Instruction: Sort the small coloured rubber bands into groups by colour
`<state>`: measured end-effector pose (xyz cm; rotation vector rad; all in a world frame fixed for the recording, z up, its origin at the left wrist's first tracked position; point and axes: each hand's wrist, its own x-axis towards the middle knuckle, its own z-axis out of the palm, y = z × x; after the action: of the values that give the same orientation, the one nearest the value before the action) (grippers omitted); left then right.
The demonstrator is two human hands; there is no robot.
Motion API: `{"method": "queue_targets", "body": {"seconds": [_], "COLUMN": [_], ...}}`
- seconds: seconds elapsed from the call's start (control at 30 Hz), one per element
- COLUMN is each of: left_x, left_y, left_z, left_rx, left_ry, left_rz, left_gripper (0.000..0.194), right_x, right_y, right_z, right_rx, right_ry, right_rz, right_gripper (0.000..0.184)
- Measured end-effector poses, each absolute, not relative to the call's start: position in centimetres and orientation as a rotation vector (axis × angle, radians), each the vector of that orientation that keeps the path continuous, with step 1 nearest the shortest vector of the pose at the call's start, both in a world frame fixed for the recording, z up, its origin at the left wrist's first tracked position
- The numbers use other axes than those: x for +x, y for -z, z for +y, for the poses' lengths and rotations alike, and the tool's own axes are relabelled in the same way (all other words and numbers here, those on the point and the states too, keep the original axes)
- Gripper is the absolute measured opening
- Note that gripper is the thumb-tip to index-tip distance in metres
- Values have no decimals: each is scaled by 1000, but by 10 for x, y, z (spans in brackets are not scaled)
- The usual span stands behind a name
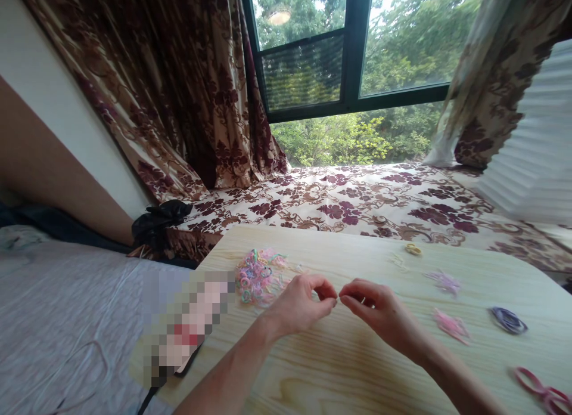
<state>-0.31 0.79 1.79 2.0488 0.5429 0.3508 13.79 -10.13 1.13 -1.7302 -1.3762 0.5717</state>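
Over the middle of the wooden table (308, 367), my left hand (306, 297) and my right hand (374, 303) face each other, fingertips almost meeting. Each is closed in a pinch of thumb and fingers; whatever lies between them is too small to make out. Just behind my left hand is a mixed pile of small colourful elastic bands (257, 278). To the right of my right hand lie a bunch of pink bands (451, 325), a bunch of light purple bands (444, 282), a few pale yellow bands (397, 261) and a coil of dark purple hair ties (508, 320).
A yellow hair tie (413, 249) lies near the table's far edge, and reddish-pink hair ties (543, 391) at the near right. A blurred-out object with a black cable (147, 400) rests on the left edge. Beyond are a bed (67, 307) and a flower-patterned window ledge (348, 194).
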Motion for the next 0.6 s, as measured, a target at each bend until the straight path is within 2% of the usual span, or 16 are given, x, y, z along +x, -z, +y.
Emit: {"method": "queue_targets", "body": {"seconds": [0.2,0.33,0.47,0.6], "left_x": [-3,-2,-1,-1], "left_y": [-18,-17,-13,-10], "left_z": [10,12,13,13], "left_rx": [2026,2023,2033,2042], "left_ry": [-378,-394,-419,-434], "left_rz": [585,615,623,641], "left_gripper": [15,15,16,17], "right_x": [149,179,218,239], "right_y": [-16,-13,-9,-7], "right_z": [-103,-107,-120,-132], "right_rx": [-1802,-1881,-2129,-2433], "right_ry": [-514,-319,-47,41], "right_rz": [-1361,-1269,-1070,-976], "right_gripper": [28,30,30,33]}}
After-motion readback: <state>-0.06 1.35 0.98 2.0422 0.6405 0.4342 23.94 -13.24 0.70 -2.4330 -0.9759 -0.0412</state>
